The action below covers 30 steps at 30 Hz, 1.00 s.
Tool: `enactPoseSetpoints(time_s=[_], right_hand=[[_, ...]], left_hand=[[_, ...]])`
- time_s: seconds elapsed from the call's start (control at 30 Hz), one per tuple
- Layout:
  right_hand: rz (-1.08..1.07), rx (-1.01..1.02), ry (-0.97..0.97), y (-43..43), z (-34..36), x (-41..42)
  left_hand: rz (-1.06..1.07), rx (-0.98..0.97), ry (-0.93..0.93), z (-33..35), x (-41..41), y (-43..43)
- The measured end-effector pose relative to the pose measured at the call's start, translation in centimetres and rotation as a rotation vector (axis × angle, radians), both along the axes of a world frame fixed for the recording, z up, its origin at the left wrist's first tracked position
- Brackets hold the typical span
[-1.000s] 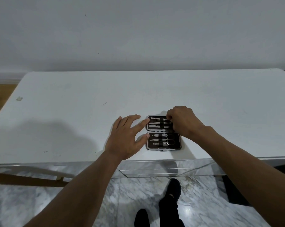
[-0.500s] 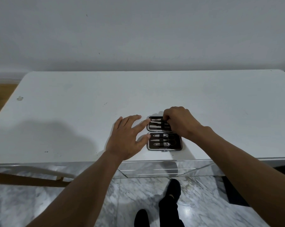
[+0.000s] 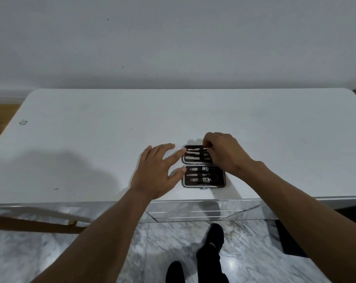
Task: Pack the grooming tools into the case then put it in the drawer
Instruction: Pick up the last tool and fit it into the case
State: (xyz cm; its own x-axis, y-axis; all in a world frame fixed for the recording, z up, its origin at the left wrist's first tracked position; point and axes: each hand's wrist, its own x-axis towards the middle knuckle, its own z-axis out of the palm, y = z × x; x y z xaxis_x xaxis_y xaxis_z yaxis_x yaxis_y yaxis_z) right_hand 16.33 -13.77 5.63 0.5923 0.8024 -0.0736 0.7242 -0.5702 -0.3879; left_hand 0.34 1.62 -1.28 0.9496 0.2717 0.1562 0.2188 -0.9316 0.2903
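A small dark grooming case (image 3: 219, 183) lies open flat near the front edge of the white tabletop (image 3: 91, 129). Its near half holds nail clippers and small scissors (image 3: 202, 174) under a strap. Its far half holds slim metal tools (image 3: 193, 154) under another strap. My left hand (image 3: 158, 172) rests flat and spread on the table, with fingertip and thumb touching the case's left edge. My right hand (image 3: 224, 154) covers the right part of the far half, its fingertips pinched at the strap on a tool there; what it grips is hidden.
The mirrored drawer front (image 3: 193, 211) runs below the table's front edge, shut. A wall stands behind the table. Marble floor and my dark shoes (image 3: 214, 235) show below. A wooden bar (image 3: 30, 223) sits low at the left.
My right hand has shifted slightly left over the far half of the case, fingers working at the strap. My left hand has stayed put.
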Motion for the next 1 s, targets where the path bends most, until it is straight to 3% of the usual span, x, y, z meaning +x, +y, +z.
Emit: enactPoseSetpoints(time_s=[0.17,0.3,0.47,0.63,0.83,1.0], right_hand=[[-0.153,0.014,0.005,-1.6,0.0,0.4],[-0.317,-0.091,0.148,-3.1,0.1,-0.1],[-0.35,-0.104,0.262,-3.6,0.3,-2.0],[-0.401,-0.044,0.299,-3.2,0.0,-1.5],[-0.482,0.068,0.342,-2.4,-0.5,-0.7],[-0.492,0.121,0.399,-2.2,-0.6,-0.6]], left_hand=[[-0.002,0.006,-0.004,-0.1,0.0,0.1],[0.002,0.002,0.016,0.1,0.0,0.0],[0.001,-0.039,0.038,0.1,-0.1,0.1],[0.055,-0.099,0.206,2.4,1.2,-0.5],[0.22,-0.436,0.317,5.4,4.0,-1.4],[0.359,-0.643,0.188,5.2,4.5,-1.1]])
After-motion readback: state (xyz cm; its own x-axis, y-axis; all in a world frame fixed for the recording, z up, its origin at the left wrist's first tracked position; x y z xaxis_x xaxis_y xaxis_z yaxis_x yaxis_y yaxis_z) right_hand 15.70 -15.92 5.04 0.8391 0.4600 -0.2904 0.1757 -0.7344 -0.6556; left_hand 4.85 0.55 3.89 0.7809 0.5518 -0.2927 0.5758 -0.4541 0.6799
